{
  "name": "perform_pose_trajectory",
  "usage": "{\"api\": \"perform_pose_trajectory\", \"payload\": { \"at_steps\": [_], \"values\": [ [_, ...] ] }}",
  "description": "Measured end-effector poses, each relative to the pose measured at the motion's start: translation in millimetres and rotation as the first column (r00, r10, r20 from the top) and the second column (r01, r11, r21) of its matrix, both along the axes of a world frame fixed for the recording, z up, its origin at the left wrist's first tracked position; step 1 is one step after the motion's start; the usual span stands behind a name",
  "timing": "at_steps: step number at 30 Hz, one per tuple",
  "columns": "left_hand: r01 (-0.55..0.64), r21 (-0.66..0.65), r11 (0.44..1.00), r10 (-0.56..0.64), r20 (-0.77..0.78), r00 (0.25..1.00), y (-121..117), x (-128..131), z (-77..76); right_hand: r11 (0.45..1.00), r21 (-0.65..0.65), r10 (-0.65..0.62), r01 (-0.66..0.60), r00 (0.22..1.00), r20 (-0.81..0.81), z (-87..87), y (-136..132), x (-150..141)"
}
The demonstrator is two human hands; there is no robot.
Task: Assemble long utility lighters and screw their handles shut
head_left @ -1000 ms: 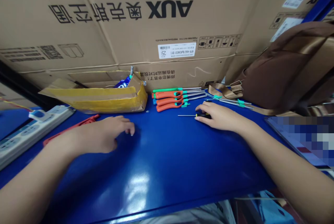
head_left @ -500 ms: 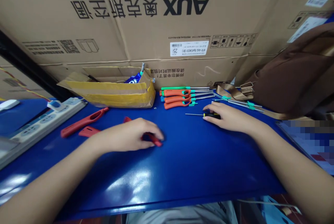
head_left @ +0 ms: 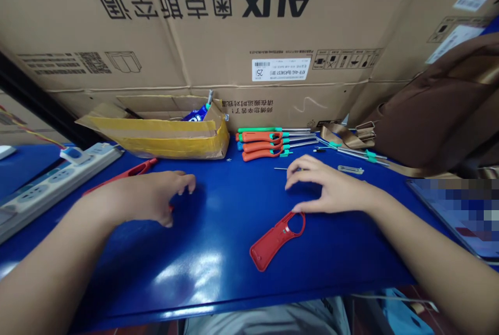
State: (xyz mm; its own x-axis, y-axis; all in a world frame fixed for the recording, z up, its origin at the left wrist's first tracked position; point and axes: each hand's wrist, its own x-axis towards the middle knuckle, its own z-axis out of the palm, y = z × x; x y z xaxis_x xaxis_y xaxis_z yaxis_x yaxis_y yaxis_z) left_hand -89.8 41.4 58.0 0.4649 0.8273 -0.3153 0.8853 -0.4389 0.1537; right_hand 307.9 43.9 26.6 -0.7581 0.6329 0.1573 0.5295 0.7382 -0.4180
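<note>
My left hand (head_left: 142, 197) hovers over the left of the blue table, fingers curved and apart. A bit of red shows by its thumb; I cannot tell whether the hand touches it. A red lighter handle (head_left: 144, 168) lies behind that hand, partly hidden. My right hand (head_left: 327, 184) is open, its thumb tip at the looped end of a red lighter handle half (head_left: 271, 244), which lies hollow side up. Whether the thumb touches it is unclear. Beyond the right fingers shows the thin shaft of a screwdriver (head_left: 279, 168); its handle is mostly hidden.
Several orange lighters (head_left: 260, 146) with metal tubes lie in a stack at the back. Beside them are loose metal tubes (head_left: 360, 154) with green ends. A taped cardboard box (head_left: 171, 137), a power strip (head_left: 54, 179), a brown bag (head_left: 429, 111) and a screen device (head_left: 460, 215) border the table.
My left hand has moved left. The red handle half now lies in front of my right hand. My right hand has left the screwdriver and come nearer, its fingers spread.
</note>
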Motion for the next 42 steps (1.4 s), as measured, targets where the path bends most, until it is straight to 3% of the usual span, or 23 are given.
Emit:
{"api": "perform_pose_trajectory", "payload": {
  "at_steps": [3, 7, 9, 11, 13, 16, 18, 21, 24, 28, 31, 34, 38, 42],
  "values": [
    [-0.038, -0.081, 0.996, 0.033, -0.058, 0.998, 4.5, -8.4, -1.8, 0.992, -0.08, 0.101, -0.095, 0.992, 0.078, 1.2, -11.2, -13.2],
    [-0.006, -0.15, 0.989, 0.0, -0.039, 0.999, 6.4, -0.8, 5.9, 0.989, -0.121, 0.101, -0.088, 0.989, 0.106, -3.2, -12.9, -18.9],
    [0.035, -0.189, 0.981, -0.035, 0.001, 0.999, 5.0, 11.8, 10.3, 0.992, -0.111, 0.079, -0.068, 0.992, 0.101, -4.9, -10.7, -18.0],
    [0.156, -0.23, 0.961, -0.119, 0.169, 0.978, 1.5, 29.7, 10.1, 0.995, -0.093, 0.048, -0.037, 0.992, 0.118, -5.8, -8.7, -16.7],
    [0.266, -0.168, 0.949, -0.193, 0.36, 0.913, -4.3, 50.8, 3.4, 0.997, -0.077, -0.001, 0.012, 0.99, 0.144, -6.3, -7.5, -16.2],
    [0.294, 0.001, 0.956, -0.249, 0.532, 0.809, -16.1, 80.7, -16.6, 0.99, -0.033, -0.131, 0.138, 0.976, 0.172, -7.6, -6.0, -15.9],
    [0.252, 0.167, 0.953, -0.302, 0.565, 0.768, -24.7, 95.4, -32.3, 0.974, -0.003, -0.223, 0.228, 0.956, 0.192, -9.0, -4.4, -15.3],
    [0.21, 0.371, 0.905, -0.388, 0.516, 0.764, -36.6, 109.1, -52.3, 0.956, 0.03, -0.29, 0.291, 0.933, 0.214, -11.1, -1.8, -14.8],
    [0.231, 0.325, 0.917, -0.389, 0.594, 0.704, -45.8, 116.3, -61.9, 0.95, 0.062, -0.313, 0.307, 0.925, 0.215, -11.6, -1.9, -17.1],
    [0.314, 0.339, 0.887, -0.461, 0.602, 0.652, -48.5, 115.4, -52.8, 0.947, 0.094, -0.321, 0.308, 0.93, 0.18, -7.6, -5.4, -18.2],
    [0.34, 0.382, 0.859, -0.498, 0.472, 0.728, -40.3, 104.3, -38.8, 0.969, 0.094, -0.245, 0.23, 0.95, 0.192, -2.8, -6.4, -12.1],
    [0.419, 0.319, 0.85, -0.515, 0.339, 0.787, -28.3, 91.6, -33.3, 0.985, 0.06, -0.173, 0.165, 0.966, 0.194, -1.3, -4.8, -5.0],
    [0.437, 0.306, 0.846, -0.53, 0.387, 0.754, -20.7, 88.8, -43.9, 0.984, 0.066, -0.172, 0.163, 0.969, 0.177, -8.0, -3.0, -6.4],
    [0.354, 0.42, 0.836, -0.521, 0.403, 0.752, -24.0, 98.4, -56.5, 0.985, 0.104, -0.153, 0.14, 0.98, 0.13, -16.3, -4.1, -16.2]
  ]
}}
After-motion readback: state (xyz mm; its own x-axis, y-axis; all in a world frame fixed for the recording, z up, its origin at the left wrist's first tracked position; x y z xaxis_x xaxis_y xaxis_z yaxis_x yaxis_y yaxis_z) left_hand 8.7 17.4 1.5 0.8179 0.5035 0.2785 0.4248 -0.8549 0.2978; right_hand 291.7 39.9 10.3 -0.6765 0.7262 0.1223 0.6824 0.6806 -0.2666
